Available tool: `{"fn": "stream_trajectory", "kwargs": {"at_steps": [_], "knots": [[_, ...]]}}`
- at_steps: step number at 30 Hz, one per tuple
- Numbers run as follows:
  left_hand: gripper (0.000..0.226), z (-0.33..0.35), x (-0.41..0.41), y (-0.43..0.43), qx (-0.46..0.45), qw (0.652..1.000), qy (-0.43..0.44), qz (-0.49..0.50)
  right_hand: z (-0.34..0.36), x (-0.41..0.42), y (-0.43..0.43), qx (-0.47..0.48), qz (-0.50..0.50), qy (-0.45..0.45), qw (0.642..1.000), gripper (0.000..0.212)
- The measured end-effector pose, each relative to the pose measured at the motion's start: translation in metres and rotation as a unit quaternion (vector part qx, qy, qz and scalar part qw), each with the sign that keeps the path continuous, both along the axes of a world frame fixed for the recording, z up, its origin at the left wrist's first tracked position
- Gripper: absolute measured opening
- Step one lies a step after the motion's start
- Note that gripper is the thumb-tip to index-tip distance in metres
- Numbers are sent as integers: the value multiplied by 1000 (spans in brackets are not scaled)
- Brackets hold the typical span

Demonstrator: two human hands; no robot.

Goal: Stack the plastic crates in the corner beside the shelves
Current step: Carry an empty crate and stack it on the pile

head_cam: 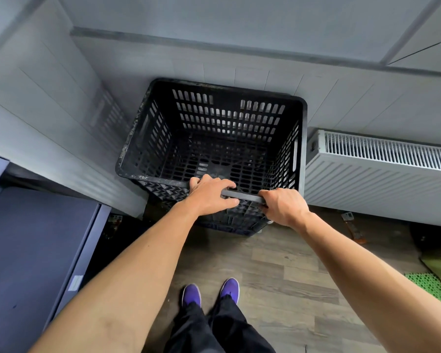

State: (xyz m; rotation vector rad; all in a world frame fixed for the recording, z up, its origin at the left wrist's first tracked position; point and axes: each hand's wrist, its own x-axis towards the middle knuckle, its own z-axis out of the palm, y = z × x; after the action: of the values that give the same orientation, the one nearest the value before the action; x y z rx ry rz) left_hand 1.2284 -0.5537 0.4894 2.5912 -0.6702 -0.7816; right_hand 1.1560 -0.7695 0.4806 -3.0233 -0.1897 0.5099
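We hold the black slotted crate (214,128), set in the corner of the floor (278,271) seemingly atop a lower crate (229,222), with our left hand (210,196) and right hand (284,207) curling their fingers (227,186) round its near rim, a sound hold since it looks empty, light, stiff and bulky.

Only 1 view covers the scene: a wide-angle camera worn on the person's head. It faces forward and steeply down into a room corner, so the open top of the black crate (214,138) sits mid-frame, seen from above. Both forearms enter from the bottom edge and reach to the left hand (209,196) and right hand (284,207), close under the lens. The purple shoes (210,293) mark the bottom edge, the radiator (379,179) the right, the blue cabinet (31,250) the left. Straight lines bow near the borders.
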Motion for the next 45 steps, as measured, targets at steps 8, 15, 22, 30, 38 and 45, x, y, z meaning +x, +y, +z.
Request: {"fn": "stream_trajectory", "kwargs": {"at_steps": [8, 15, 22, 30, 38, 45], "knots": [[58, 2, -18, 12, -52, 998, -25, 13, 8, -13, 8, 37, -31, 15, 999, 45], [45, 8, -61, 38, -154, 979, -82, 102, 23, -35, 42, 58, -51, -64, 995, 57], [45, 7, -137, 102, -159, 968, -72, 183, 40, -76, 106, 64, 6, -80, 995, 57], [46, -8, -243, 205, -127, 946, -26, 296, 28, -151, 194, 73, 55, 20, 996, 54], [48, -27, -332, 279, -105, 909, 12, 402, 17, -197, 269, 66, 150, 73, 984, 62], [48, -38, -368, 300, -96, 857, 21, 506, 5, -190, 306, 66, 260, 84, 960, 57]]}}
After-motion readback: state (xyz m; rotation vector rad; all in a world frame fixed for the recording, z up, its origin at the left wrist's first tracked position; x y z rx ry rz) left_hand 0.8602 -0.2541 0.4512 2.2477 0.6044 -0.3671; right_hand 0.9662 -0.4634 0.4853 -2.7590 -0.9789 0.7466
